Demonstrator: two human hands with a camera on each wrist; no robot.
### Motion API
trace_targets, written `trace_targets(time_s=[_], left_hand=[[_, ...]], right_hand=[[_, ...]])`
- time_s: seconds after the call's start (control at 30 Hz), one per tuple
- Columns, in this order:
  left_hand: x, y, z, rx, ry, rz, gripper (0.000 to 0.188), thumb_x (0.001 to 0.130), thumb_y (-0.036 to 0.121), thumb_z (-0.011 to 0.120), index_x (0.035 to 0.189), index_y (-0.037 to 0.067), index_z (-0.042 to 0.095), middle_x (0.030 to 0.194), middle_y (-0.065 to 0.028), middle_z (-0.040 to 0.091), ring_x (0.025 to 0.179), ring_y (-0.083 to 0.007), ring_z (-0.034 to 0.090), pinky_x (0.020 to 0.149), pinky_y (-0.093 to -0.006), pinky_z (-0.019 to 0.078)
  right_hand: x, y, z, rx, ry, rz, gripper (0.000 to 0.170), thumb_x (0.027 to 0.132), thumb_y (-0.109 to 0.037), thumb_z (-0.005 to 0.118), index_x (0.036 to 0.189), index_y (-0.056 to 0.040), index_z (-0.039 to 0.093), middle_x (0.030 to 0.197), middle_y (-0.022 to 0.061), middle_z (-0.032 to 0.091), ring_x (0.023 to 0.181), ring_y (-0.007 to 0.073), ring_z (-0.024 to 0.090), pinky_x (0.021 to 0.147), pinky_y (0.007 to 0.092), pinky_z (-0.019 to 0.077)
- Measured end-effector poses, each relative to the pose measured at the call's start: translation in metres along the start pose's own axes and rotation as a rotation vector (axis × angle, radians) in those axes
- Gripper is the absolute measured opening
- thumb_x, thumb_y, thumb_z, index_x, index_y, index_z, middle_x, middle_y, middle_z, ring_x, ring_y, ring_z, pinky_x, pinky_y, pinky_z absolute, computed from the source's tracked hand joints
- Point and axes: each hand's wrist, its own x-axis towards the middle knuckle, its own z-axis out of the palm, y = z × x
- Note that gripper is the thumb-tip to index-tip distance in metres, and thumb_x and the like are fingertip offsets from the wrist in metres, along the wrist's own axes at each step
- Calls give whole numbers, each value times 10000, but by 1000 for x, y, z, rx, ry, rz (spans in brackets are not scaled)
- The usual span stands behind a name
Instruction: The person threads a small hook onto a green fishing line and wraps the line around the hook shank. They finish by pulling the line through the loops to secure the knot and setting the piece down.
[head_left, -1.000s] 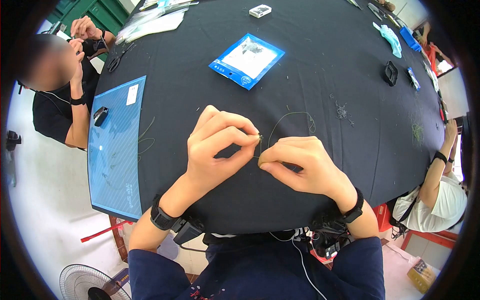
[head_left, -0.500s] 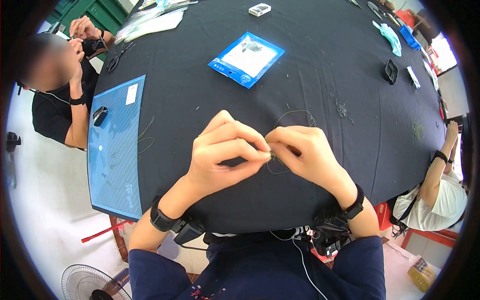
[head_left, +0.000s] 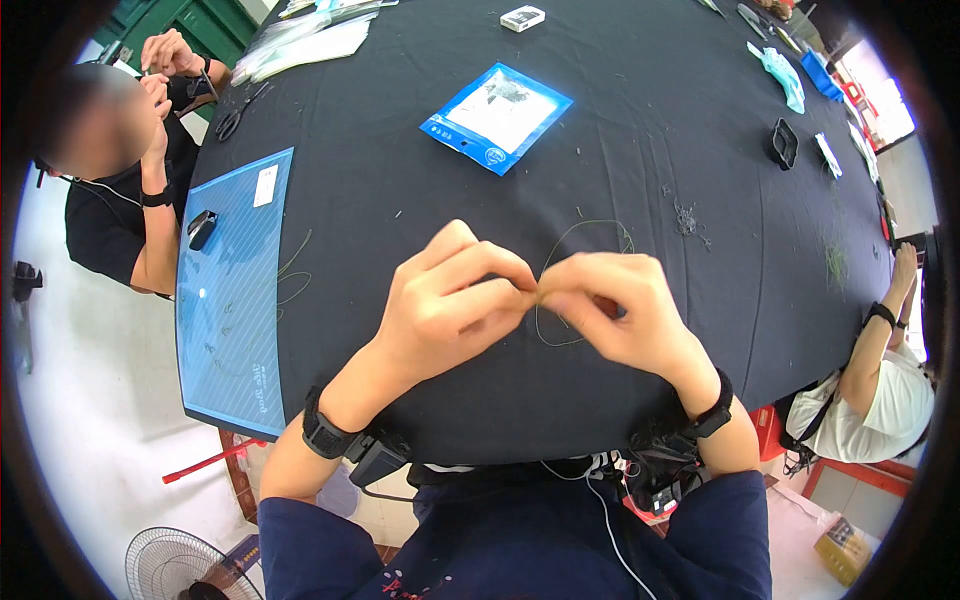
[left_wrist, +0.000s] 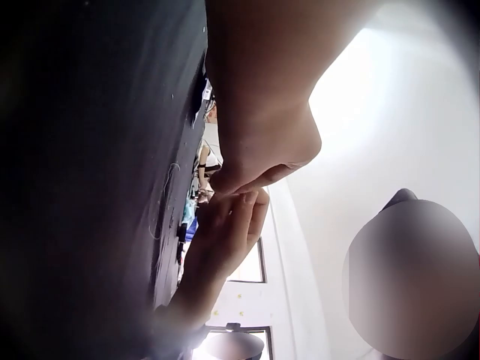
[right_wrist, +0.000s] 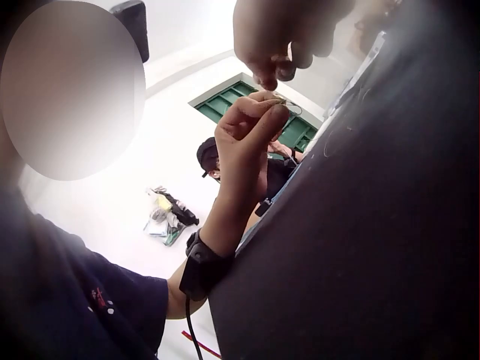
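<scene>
In the head view my left hand (head_left: 445, 300) and right hand (head_left: 625, 305) meet fingertip to fingertip over the black tablecloth. A thin green thread (head_left: 583, 222) arcs out behind and below the right hand's fingers. Thumb and forefinger of each hand pinch it where they meet. From the right wrist, a small green loop of the thread (right_wrist: 296, 110) sticks out at the left hand's fingertips (right_wrist: 277, 112), with the right hand (right_wrist: 281, 34) just above. The left wrist view has both hands' tips together too; the pinched part is mostly hidden by the fingers.
A blue and white zip pouch (head_left: 500, 118) lies ahead of my hands. To the left are a blue translucent mat (head_left: 235, 330), loose green threads (head_left: 295, 285) and scissors (head_left: 232, 122). Thread scraps (head_left: 688, 222) and a black tray (head_left: 783, 145) lie right. A person (head_left: 120, 200) sits at left.
A second ago the hands were slightly apart with thread stretched between them. The right hand has moved up and in to the left hand, and their fingertips now meet.
</scene>
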Motion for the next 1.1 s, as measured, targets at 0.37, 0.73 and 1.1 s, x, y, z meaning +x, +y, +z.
trace_targets(time_s=[0.37,0.73,1.1], left_hand=[[0,4,-7,-351,-32,-101,178,599,3,787,679,112,673,804,13,667,687,-125,486,593,-262,362],[2,-3,-5,-47,-2,-69,182,594,13,774,645,98,621,790,39,636,668,-140,483,548,-246,402],[3,8,-9,-373,-62,-74,182,600,4,779,661,105,640,806,21,651,658,-132,481,572,-247,381]], right_hand=[[-1,9,6,-72,-132,75,60,821,-103,634,843,-59,598,635,109,586,583,277,605,518,353,441],[-1,-10,-1,68,-185,139,68,819,-100,650,840,-57,602,644,94,589,547,233,585,516,329,438],[-3,7,8,-78,-60,81,56,813,-80,620,856,-62,590,685,106,604,641,285,618,557,355,464]])
